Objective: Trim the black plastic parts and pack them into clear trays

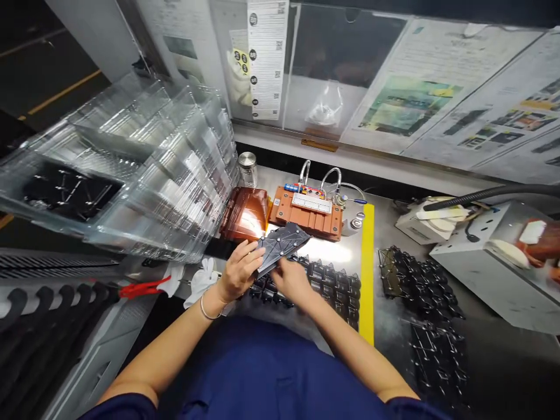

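Observation:
A flat black plastic panel (283,244) with small metal studs and thin ribs is held tilted above the bench. My left hand (240,269) grips its left end, with the thumb and fingers closed on it. At the panel's lower edge is my right hand (292,281), its fingers curled in and partly hidden under the panel. What the right fingertips hold, if anything, does not show. Rows of black plastic parts (336,284) lie on the bench under and beside my right hand. Behind the panel stands a brown-orange fixture block (306,214).
Stacked clear plastic trays (175,181) rise on the left, one with a black panel inside. A glass jar (248,170) and a brown translucent bin (245,214) stand near them. Yellow tape (368,274) runs along the bench; more black parts (420,286) and a grey machine (494,262) lie right.

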### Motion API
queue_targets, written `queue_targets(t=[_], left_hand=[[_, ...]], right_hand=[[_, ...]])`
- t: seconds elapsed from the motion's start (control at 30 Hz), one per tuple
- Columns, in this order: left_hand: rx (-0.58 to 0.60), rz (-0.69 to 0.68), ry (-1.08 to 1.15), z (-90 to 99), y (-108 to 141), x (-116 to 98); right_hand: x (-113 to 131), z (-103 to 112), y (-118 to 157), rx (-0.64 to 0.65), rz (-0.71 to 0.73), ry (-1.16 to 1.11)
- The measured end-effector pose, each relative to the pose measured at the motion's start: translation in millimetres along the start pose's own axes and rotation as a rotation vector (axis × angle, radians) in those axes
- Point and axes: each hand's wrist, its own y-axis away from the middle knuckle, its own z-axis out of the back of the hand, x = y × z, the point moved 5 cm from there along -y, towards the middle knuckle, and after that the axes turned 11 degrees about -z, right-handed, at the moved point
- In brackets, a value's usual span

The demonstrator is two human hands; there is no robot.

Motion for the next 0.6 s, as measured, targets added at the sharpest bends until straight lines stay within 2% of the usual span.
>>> queue_targets(t=[0.07,0.13,0.2,0.23,0.3,0.33,0.37,0.43,0.5,0.53,0.6], left_hand=[[0.0,-0.061,-0.058,13.9,-3.5,-4.7],[0.0,-0.081,-0.114,35.9,-9.7,-5.4],[0.0,-0.067,-0.178,70.5,-19.1,-2.0],[-0.012,-0.056,-0.216,93.1,-25.2,0.6],[-0.074,-0.013,-0.347,146.4,-39.7,7.9],[-0.118,0.029,-0.446,174.4,-47.7,13.4],[-0.151,0.091,-0.644,201.2,-55.8,20.2],[-0.165,0.175,-0.914,241.4,-72.6,38.3],[-0.085,0.349,-0.989,262.1,-85.5,71.1],[-0.026,0.453,-0.976,265.8,-89.1,90.0],[0.119,0.618,-0.885,261.5,-91.4,122.3]], right_hand=[[29.0,-14.5,19.0,0.194,0.166,-0.078],[49.6,-21.4,35.3,0.449,0.3,-0.263],[55.7,-17.4,37.5,0.62,0.318,-0.471],[53.7,-13.2,31.3,0.63,0.291,-0.54],[44.0,-5.3,7.6,0.487,0.216,-0.539],[39.4,-4.2,-6.4,0.379,0.192,-0.434],[36.7,-6.3,-20.2,0.279,0.182,-0.281],[37.7,-20.7,-45.3,0.157,0.192,0.044],[44.3,-44.7,-66.9,0.119,0.213,0.25],[48.1,-57.9,-76.7,0.108,0.22,0.29],[53.7,-85.2,-95.0,0.092,0.225,0.363]])
